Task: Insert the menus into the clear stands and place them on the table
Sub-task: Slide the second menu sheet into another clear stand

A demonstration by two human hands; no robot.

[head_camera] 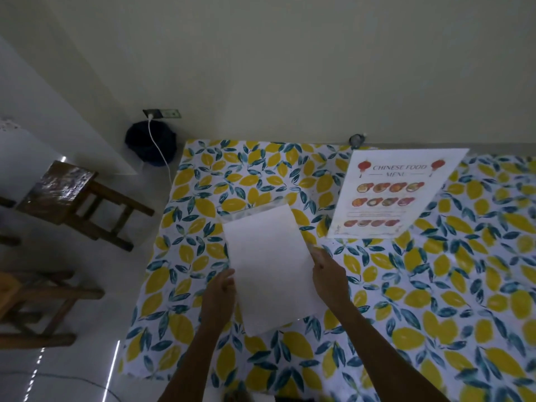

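A blank white sheet [271, 268], a menu seen from its plain back, is held over the lemon-print tabletop [435, 300] between both hands. The left hand [221, 288] meets the sheet's left edge low down, fingers curled against the paper; whether that grip is pinching the edge or only pressing on it cannot be told. The right hand [327, 275] is at the sheet's right edge, fingers pressed together and pointing up along it, touching a clear stand [314, 250] that shows only as a faint glassy strip beside the paper. A hazy clear edge also shows past the sheet's upper left corner. The sheet tilts, its top leaning left. Well apart, to the upper right, a printed menu [388, 195] headed "Chinese Food Menu" lies flat on the tabletop near the wall. Off the tabletop's left side stand two wooden stools [75, 198], and a white cable [158, 146] hangs from a wall socket
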